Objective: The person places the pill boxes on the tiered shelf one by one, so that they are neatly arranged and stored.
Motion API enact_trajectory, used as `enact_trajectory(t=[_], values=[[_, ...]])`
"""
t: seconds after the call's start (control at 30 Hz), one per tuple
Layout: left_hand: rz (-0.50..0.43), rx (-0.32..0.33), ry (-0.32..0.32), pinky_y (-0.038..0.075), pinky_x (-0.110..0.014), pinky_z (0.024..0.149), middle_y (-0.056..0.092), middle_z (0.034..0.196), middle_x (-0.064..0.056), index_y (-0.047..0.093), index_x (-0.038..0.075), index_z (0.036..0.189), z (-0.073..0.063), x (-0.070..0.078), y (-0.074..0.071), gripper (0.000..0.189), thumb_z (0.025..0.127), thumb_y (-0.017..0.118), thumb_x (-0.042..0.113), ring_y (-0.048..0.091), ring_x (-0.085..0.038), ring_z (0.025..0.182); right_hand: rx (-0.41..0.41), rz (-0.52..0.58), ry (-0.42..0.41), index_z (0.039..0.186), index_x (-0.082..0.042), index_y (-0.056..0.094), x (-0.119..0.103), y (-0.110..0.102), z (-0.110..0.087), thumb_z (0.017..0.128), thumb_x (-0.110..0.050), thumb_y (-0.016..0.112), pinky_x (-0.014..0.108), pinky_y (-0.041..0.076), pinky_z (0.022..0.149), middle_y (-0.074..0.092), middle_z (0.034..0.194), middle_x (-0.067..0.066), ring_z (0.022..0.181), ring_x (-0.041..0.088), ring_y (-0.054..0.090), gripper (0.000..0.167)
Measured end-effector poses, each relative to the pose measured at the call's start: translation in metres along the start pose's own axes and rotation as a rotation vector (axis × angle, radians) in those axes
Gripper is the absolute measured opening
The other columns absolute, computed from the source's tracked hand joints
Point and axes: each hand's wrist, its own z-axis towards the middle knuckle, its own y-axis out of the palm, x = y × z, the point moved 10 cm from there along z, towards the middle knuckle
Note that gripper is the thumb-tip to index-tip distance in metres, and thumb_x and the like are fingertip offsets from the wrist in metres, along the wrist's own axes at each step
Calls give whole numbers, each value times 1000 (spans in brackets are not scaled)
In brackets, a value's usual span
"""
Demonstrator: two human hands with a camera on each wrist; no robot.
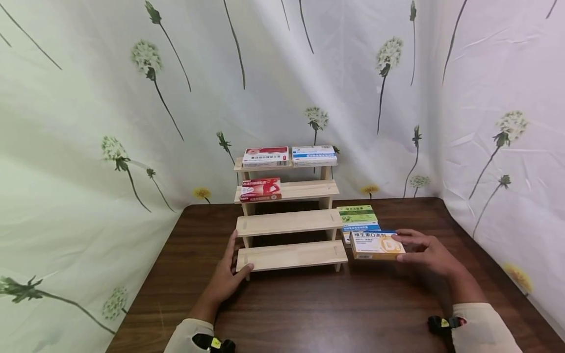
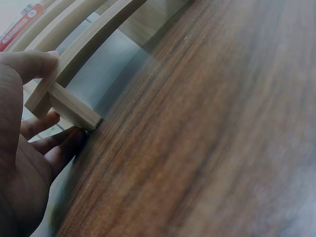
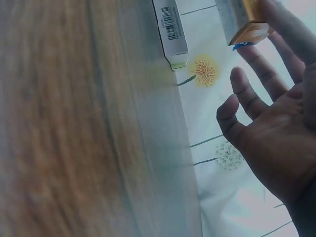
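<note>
Brown wood grain runs across the near surface [image 1: 326, 304]. At seven o'clock in the head view, the left hand [image 1: 227, 279] grips the near left end of a pale wooden rack [image 1: 291, 256]; only the left wrist view shows its lower fingers [image 2: 64, 145] beside the leg, with the thumb on the shelf edge.

At four o'clock, the right hand [image 1: 428, 252] pinches an orange-and-white box [image 1: 375, 244] between thumb and fingers. The head view alone shows its printed face; the right wrist view adds the ring and little fingers, loosely bent and off the box. From the pinching fingers, the box extends toward nine o'clock, held by its right end, apart from the surface.

Just beyond, toward eleven o'clock, lie a partly hidden blue box [image 1: 361, 227] and a green box [image 1: 356, 214]. Farther off, the rack's second-highest shelf carries a red box [image 1: 260, 189] at its left; the top shelf, a red-and-white box [image 1: 266, 157] and a blue-and-white box [image 1: 314, 156]. Dandelion-print curtain [image 1: 265, 98] rises behind.
</note>
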Motion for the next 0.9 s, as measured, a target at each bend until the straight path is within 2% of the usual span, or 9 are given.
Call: enact_trajectory(t=[0.17,0.3,0.43,0.73,0.9], values=[[1,-2,-8,59,-45,101,37,172,-28,3,37,177,1,0,0,107,103,78,21,55,-48,146,28,-23,-18,145,-8,71,-5,-9,3,91,-20,91,20,46,93,55,161,23,138,30,48,59],[-1,-2,-17,59,-47,103,37,172,-27,4,39,177,1,-2,0,106,103,78,21,55,-48,147,49,-34,-13,146,-8,70,-9,-18,5,92,-20,90,20,46,91,54,161,22,126,13,52,60],[-5,-6,-16,58,-49,103,37,172,-28,3,39,177,1,-2,1,107,103,78,20,54,-49,148,54,-40,-9,148,-8,69,-12,-24,10,92,-21,90,21,47,90,55,161,21,118,4,54,61],[-8,-12,-9,59,-47,102,37,172,-28,2,39,177,1,-1,2,108,103,78,19,54,-50,147,79,-18,-20,149,-11,68,-23,-35,26,93,-23,89,19,45,93,55,163,20,124,-4,51,61],[-17,-8,0,60,-43,100,38,171,-29,3,39,177,1,-1,2,107,103,78,18,55,-49,146,96,8,-40,150,-12,67,-34,-39,35,95,-24,88,19,51,90,54,164,20,116,-2,61,60]])
